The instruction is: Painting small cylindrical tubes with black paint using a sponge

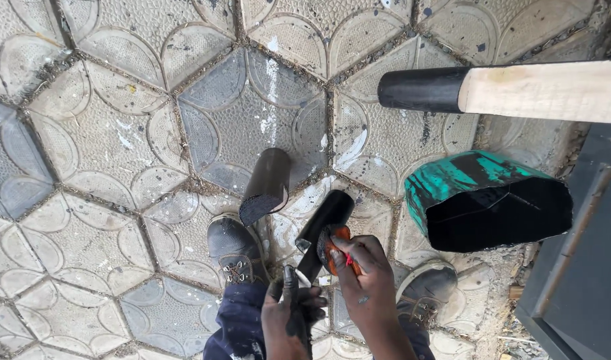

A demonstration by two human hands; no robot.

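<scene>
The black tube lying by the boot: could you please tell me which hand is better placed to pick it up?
Probably the left hand: it is nearer the black tube, while the right hand grips an orange tool.

I see an outdoor work yard, something like a metalworker's spot. The ground is patterned paving (105, 133), dusty and splashed with paint. Short black pipe pieces (269, 183) lie about, beside a teal-painted metal box (479, 200), a wooden handle (545, 90) and my work boots (233, 250).
</scene>
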